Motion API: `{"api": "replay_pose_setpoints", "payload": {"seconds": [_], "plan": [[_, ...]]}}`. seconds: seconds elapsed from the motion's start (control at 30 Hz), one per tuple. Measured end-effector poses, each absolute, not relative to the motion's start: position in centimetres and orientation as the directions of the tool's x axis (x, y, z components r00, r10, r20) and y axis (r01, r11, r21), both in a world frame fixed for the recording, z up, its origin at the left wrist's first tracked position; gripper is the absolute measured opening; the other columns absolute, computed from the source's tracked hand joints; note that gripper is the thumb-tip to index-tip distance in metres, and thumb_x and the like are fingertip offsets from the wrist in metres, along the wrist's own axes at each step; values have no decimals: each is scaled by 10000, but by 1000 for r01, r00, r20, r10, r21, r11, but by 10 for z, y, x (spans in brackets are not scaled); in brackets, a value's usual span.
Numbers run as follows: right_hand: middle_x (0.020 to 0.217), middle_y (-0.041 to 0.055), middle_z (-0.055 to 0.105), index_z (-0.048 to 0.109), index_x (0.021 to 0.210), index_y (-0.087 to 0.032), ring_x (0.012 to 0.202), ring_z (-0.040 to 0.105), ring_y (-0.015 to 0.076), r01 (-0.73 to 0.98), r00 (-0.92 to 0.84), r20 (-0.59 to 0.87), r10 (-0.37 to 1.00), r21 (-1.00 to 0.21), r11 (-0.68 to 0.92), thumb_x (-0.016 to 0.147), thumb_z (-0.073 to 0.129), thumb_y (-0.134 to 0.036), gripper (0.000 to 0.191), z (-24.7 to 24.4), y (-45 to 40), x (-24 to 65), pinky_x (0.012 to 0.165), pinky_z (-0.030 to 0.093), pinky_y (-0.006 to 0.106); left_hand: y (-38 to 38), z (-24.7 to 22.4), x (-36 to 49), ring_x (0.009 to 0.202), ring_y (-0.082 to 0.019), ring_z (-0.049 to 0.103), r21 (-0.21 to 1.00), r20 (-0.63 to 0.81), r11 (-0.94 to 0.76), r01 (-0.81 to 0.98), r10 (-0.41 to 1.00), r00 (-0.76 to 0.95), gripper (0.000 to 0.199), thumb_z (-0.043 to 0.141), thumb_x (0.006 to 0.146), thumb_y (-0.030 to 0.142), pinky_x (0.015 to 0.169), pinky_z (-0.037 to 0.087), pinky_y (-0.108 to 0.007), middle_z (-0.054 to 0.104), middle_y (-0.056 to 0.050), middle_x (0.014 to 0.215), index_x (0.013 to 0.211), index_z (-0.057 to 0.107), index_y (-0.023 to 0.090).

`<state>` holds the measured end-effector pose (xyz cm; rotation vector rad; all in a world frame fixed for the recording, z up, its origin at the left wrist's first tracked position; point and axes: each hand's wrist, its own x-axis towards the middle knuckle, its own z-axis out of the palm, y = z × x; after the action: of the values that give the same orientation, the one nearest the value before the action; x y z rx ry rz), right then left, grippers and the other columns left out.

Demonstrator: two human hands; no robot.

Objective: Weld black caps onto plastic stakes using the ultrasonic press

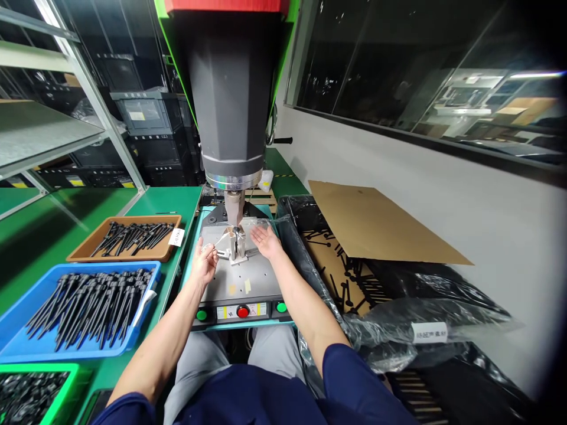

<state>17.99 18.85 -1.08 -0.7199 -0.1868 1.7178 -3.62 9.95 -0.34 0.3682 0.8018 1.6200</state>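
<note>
A metal fixture [238, 251] stands on the machine's grey base plate [261, 274], with a small dark part at its top directly under the machine's metal horn [234, 206]. To the left of the fixture is my left hand [204, 260], its fingers curled together around something thin and pale that I cannot make out. My right hand [264, 241] is to the right of the fixture, palm up, fingers spread, holding nothing. Two green buttons [201, 315] and a red button [242, 311] line the front panel.
At the left are a brown tray [73, 255] of black parts, a blue tray [13, 353] of long black parts and a green bin [73, 386]. On the right, a cardboard sheet [385, 227] covers part of a plastic-lined box. The machine head [230, 88] hangs overhead.
</note>
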Motion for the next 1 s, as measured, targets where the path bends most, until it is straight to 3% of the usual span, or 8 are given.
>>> {"api": "replay_pose_setpoints", "payload": {"seconds": [0.57, 0.7, 0.77, 0.83, 0.9, 0.93, 1.0], "plan": [[947, 122, 663, 526, 1208, -85, 876, 692, 192, -885, -111, -434, 894, -366, -288, 976, 454, -475, 459, -8, 164, 181, 698, 633, 279, 84, -14, -38, 524, -59, 583, 556, -343, 108, -824, 933, -109, 57, 623, 866, 133, 458, 498, -132, 646, -30, 769, 889, 571, 130], [907, 109, 651, 541, 1142, -93, 844, 686, 176, -894, -92, -480, 872, -346, -286, 977, 430, -505, 457, -14, 140, 191, 688, 627, 268, 54, -15, -45, 528, -73, 581, 482, -460, 201, -853, 886, -51, 106, 588, 904, 227, 455, 501, -154, 646, -43, 762, 875, 575, 126], [870, 93, 647, 568, 1078, -110, 799, 678, 163, -857, -6, -490, 872, -447, -257, 975, 451, -469, 392, -26, 117, 202, 683, 615, 261, 30, -23, -52, 550, -86, 592, 530, -505, 218, -820, 857, -99, 138, 620, 881, 258, 480, 514, -175, 647, -51, 779, 908, 583, 127], [865, 76, 653, 599, 1033, -135, 777, 666, 161, -686, 189, -379, 906, -711, -154, 929, 542, -419, 308, -45, 86, 218, 730, 601, 285, 4, -38, -61, 588, -96, 606, 710, -473, 176, -682, 836, -277, 248, 702, 802, 228, 513, 513, -186, 654, -46, 820, 1007, 590, 144], [978, 89, 670, 614, 1093, -173, 886, 657, 205, -250, 447, -86, 891, -968, 32, 840, 650, -405, 346, -69, 53, 235, 848, 571, 380, -20, -58, -72, 705, -129, 640, 928, -279, 92, -360, 812, -512, 488, 755, 740, 268, 615, 530, -222, 653, -41, 865, 1176, 558, 172], [1057, 113, 662, 626, 1106, -176, 1003, 631, 243, 19, 500, 81, 862, -996, 83, 817, 660, -417, 378, -82, 36, 243, 938, 524, 438, -30, -69, -78, 819, -163, 653, 987, -143, 74, -142, 800, -582, 577, 757, 731, 317, 720, 545, -273, 658, -59, 940, 1243, 532, 176], [1242, 150, 600, 637, 1150, -186, 1212, 528, 313, 422, 446, 307, 841, -901, 105, 804, 642, -435, 426, -108, 7, 255, 1077, 383, 540, -45, -90, -90, 1072, -254, 610, 963, 56, 117, 242, 793, -607, 709, 740, 714, 431, 925, 504, -400, 623, -112, 1163, 1330, 488, 186]]}}
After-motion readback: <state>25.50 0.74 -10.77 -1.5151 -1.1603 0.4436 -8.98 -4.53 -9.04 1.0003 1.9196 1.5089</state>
